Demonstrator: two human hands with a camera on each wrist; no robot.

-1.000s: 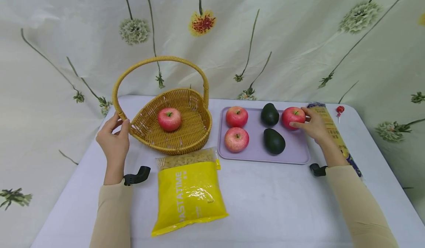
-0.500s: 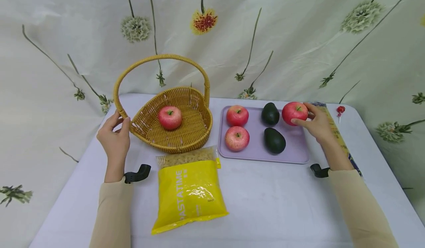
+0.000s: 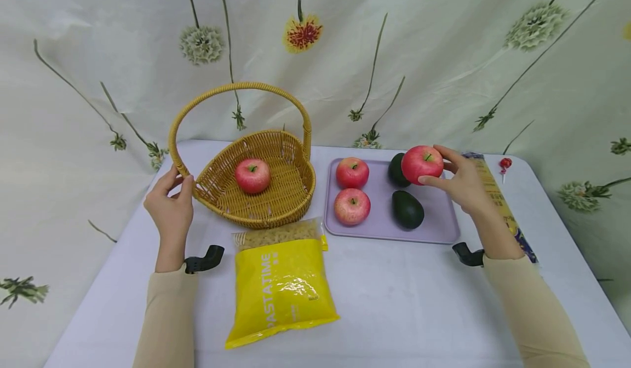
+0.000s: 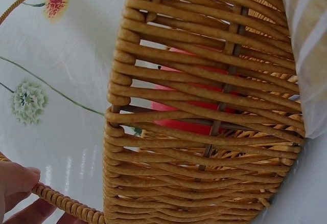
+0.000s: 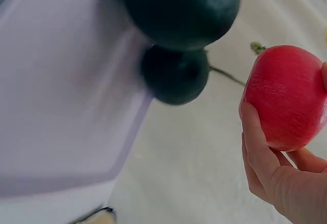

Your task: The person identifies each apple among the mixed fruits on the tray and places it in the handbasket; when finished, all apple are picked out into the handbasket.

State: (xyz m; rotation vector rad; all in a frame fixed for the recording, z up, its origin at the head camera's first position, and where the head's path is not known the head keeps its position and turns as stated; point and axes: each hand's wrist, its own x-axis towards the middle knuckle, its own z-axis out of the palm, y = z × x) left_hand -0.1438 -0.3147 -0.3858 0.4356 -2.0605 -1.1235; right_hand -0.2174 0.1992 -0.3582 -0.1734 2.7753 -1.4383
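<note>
My right hand (image 3: 460,179) holds a red apple (image 3: 422,164) between thumb and fingers, raised above the lilac tray (image 3: 439,228). In the head view this apple partly covers the rear avocado (image 3: 397,171). A second avocado (image 3: 407,210) lies in front of it. Two more apples (image 3: 352,206) sit at the tray's left end. My left hand (image 3: 170,203) pinches the lower left end of the handle of the wicker basket (image 3: 256,217). One apple (image 3: 252,176) lies inside the basket. The left wrist view shows it only through gaps in the weave.
A yellow pasta bag (image 3: 281,291) lies in front of the basket, its clear top close to the basket's base. Right of the tray lies a long yellow and blue packet (image 3: 498,198), partly under my right forearm. A red lollipop (image 3: 505,163) is at the far right.
My right hand has lifted the apple off the tray's right end and moved it left, over the rear avocado. The left hand and basket have stayed in place.
</note>
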